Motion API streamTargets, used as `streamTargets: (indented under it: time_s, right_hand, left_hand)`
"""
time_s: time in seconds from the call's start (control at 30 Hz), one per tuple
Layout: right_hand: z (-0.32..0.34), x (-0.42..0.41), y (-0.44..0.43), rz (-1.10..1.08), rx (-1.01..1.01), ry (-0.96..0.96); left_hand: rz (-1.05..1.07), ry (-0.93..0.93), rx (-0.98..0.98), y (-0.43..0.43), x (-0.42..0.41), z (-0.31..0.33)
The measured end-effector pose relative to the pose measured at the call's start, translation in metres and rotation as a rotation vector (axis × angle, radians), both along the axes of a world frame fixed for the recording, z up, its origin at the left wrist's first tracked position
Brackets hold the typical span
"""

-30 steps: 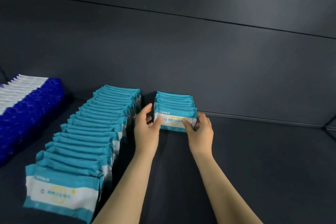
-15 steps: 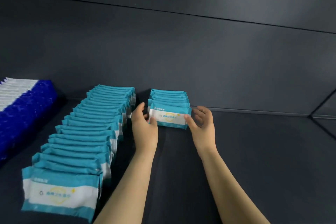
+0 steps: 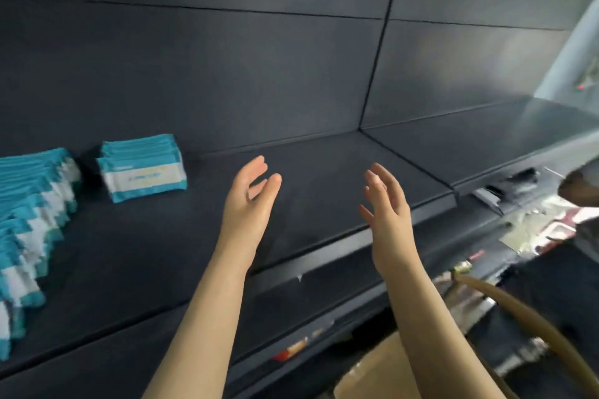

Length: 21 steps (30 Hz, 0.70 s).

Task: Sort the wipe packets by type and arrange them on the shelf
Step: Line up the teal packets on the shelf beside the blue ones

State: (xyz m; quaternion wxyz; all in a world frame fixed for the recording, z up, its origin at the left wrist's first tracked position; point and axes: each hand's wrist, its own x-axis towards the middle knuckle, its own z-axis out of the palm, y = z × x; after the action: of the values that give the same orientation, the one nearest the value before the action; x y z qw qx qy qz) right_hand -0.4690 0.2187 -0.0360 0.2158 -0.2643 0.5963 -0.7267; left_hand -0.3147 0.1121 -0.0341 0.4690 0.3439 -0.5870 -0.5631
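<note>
A short stack of teal-and-white wipe packets (image 3: 142,168) stands upright at the back left of the dark shelf (image 3: 324,178). A longer row of the same teal packets (image 3: 29,220) runs along the left edge toward me. My left hand (image 3: 251,194) hovers over the shelf's middle, fingers loose, holding nothing. My right hand (image 3: 385,201) hovers to its right, palm turned inward, also holding nothing. Both hands are well to the right of the short stack.
The shelf's front lip (image 3: 340,249) runs diagonally below my hands. A second shelf section (image 3: 486,146) continues to the right. A cardboard box (image 3: 372,369) and a tan curved handle (image 3: 525,317) sit below right. Another person (image 3: 580,191) is at the far right edge.
Both hands let go of the front packet of the short stack and pulled back to the right. My view swung right, so the packets now sit at the left.
</note>
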Motion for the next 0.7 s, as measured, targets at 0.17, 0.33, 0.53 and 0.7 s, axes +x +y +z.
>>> streamTargets:
  time_s: [0.17, 0.33, 0.53, 0.7]
  right_hand:
    - [-0.026, -0.028, 0.132, -0.162, 0.056, -0.045]
    - [-0.070, -0.036, 0.243, -0.320, 0.155, -0.098]
    - [-0.127, -0.027, 0.334, -0.507, 0.275, -0.206]
    - [-0.161, -0.014, 0.378, -0.677, 0.293, -0.299]
  left_hand:
    - [-0.251, -0.046, 0.035, 0.105, -0.047, -0.012]
    - [-0.434, -0.162, 0.070, 0.192, -0.076, -0.046]
    - [-0.594, -0.333, 0.168, 0.260, -0.094, -0.100]
    - [-0.717, -0.408, 0.268, 0.288, -0.098, -0.137]
